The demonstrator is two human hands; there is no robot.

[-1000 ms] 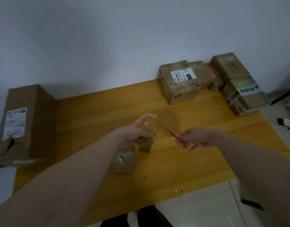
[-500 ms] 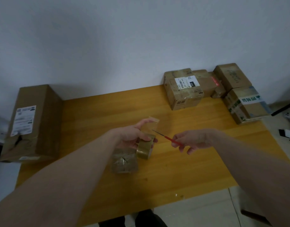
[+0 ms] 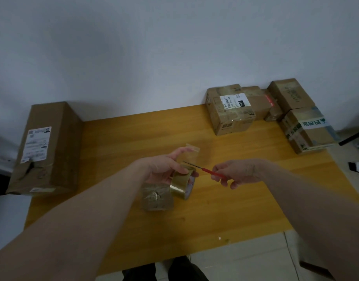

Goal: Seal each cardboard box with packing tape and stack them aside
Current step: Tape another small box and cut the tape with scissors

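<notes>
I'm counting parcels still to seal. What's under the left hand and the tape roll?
A small taped parcel lies on the table, just below the left hand and tape roll. Its far edge is covered by both.

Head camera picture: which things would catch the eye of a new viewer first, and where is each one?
At the centre of the yellow wooden table, the left hand grips a shiny roll of clear packing tape, while the right hand pinches a thin red-handled blade pointing at it. A tall brown cardboard box stands at the left edge; a cluster of taped cardboard boxes sits far right.

Glossy tape roll (image 3: 181, 182), matt wooden table (image 3: 225, 209)
</notes>
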